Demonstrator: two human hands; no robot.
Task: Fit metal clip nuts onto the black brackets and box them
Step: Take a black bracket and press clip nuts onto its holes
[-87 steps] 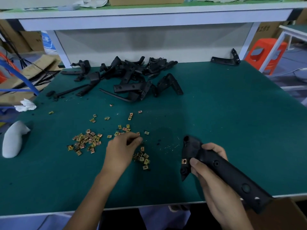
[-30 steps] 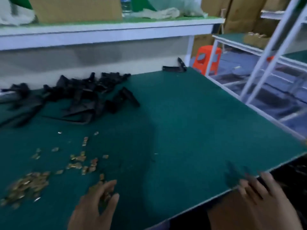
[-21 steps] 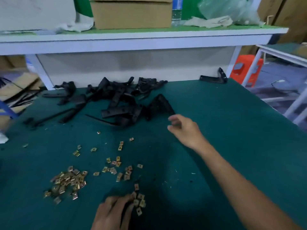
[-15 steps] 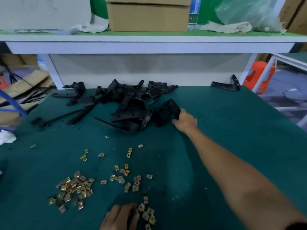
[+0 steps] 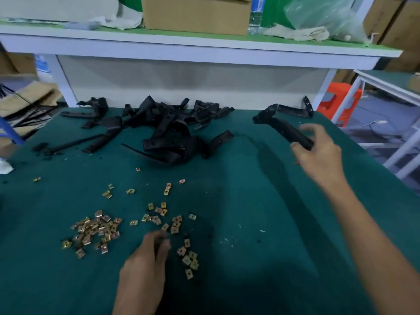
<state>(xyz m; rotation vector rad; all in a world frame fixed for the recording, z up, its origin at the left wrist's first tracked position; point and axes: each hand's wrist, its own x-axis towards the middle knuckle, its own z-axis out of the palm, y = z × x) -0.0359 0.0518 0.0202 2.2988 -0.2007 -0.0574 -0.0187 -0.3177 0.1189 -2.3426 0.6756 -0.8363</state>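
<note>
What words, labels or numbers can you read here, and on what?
None can be read.
Label on the bottle: blue, too blurred to read.
The blue sign at far left: too blurred to read.
The box, brackets and clip nuts: no print shows.

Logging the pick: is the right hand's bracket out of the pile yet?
Out. The right hand grips the bracket by its near end, clear of the pile.
</note>
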